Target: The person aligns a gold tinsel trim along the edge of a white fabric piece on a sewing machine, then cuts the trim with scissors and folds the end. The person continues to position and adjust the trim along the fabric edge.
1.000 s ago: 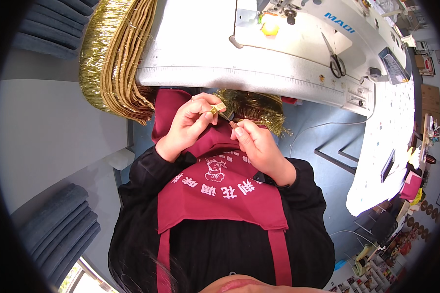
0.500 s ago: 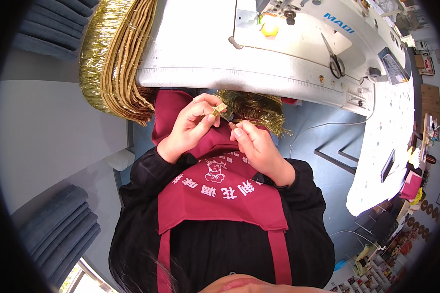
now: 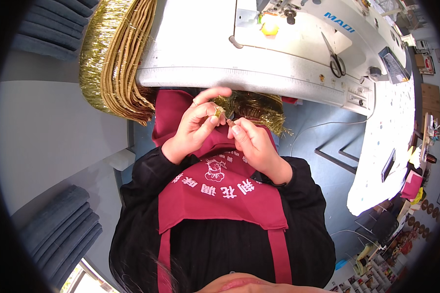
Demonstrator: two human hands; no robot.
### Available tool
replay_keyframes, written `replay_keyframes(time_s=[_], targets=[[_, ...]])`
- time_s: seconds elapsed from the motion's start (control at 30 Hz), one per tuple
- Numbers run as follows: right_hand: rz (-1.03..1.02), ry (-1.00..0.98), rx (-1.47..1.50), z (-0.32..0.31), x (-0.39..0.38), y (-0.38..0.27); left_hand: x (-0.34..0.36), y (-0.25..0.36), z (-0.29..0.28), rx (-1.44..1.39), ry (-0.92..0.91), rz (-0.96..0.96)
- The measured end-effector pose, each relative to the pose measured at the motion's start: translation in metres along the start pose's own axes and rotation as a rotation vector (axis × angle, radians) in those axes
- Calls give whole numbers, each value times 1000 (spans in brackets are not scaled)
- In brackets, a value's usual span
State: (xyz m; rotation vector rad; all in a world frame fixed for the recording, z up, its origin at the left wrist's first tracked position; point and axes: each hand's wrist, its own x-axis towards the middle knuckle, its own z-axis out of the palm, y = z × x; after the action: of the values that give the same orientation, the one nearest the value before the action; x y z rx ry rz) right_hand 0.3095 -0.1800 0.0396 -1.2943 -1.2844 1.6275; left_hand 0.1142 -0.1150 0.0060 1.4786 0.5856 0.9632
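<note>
Above my lap, my left hand [image 3: 194, 127] pinches a small gold strip [image 3: 218, 113] between thumb and a bent finger. One finger of that hand stretches out to the right, slightly blurred. Close by on the right, my right hand [image 3: 254, 142] grips a slim tool with a brown handle [image 3: 231, 123]; its thin tip reaches to the gold strip. Whether the tip touches the strip is too small to tell. Behind the hands, under the table edge, lies a bundle of gold tinsel fringe [image 3: 261, 110].
A white sewing machine table [image 3: 195, 53] stands beyond the hands. Folded gold fringe [image 3: 117, 63] hangs over its left end. Black-handled scissors [image 3: 336, 64] and a small orange-yellow object [image 3: 269, 28] lie on it. A maroon apron [image 3: 220, 205] covers my front.
A finger of my left hand has straightened out to the right. The gold strip has turned and shows less of its length. My right hand has shifted slightly leftward with the tool.
</note>
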Motion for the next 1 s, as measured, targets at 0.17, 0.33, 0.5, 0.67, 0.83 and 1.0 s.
replay_keyframes(time_s=[0.17, 0.33, 0.5, 0.67, 0.83, 1.0], targets=[[-37, 26, 85, 6, 2, 5, -5, -7, 7, 53, 69, -17], [-22, 30, 86, 10, 3, 11, -9, -13, 12, 85, 106, -14], [-80, 68, 125, 16, 4, 14, -8, -10, 10, 371, 105, 77], [-92, 163, 108, 16, 8, 13, -12, -5, 27, 460, 25, 125], [-125, 275, 114, 7, 3, 9, -15, 1, 17, 476, 196, 44], [-154, 111, 130, -4, 9, 11, -13, 3, 8, 29, -39, -129]])
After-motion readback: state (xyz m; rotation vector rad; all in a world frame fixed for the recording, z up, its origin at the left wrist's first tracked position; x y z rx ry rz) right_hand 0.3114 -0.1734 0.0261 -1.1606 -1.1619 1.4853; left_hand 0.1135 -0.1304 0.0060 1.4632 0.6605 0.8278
